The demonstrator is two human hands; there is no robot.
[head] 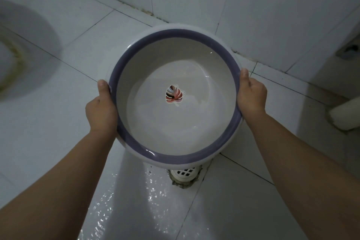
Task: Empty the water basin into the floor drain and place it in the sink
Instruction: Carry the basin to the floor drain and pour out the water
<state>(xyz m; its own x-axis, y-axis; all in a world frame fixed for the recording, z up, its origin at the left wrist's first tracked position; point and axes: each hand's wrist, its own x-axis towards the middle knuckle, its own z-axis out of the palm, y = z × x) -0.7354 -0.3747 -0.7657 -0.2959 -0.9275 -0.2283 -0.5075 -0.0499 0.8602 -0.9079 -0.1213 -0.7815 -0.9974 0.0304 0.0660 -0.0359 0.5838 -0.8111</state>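
Now both my hands, left (101, 111) and right (252, 96), clamped on the basin (155, 76) rim, above the floor drain (185, 174).

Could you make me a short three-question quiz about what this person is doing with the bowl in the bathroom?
1. True or false: only one hand holds the basin.
2. What colour band runs round the basin's rim: A green, B purple, C red?
3. Which floor fitting is partly hidden under the basin's near edge?

Key:
1. False: the left hand and the right hand grip opposite sides.
2. B.
3. The floor drain, with wet tiles beside it.
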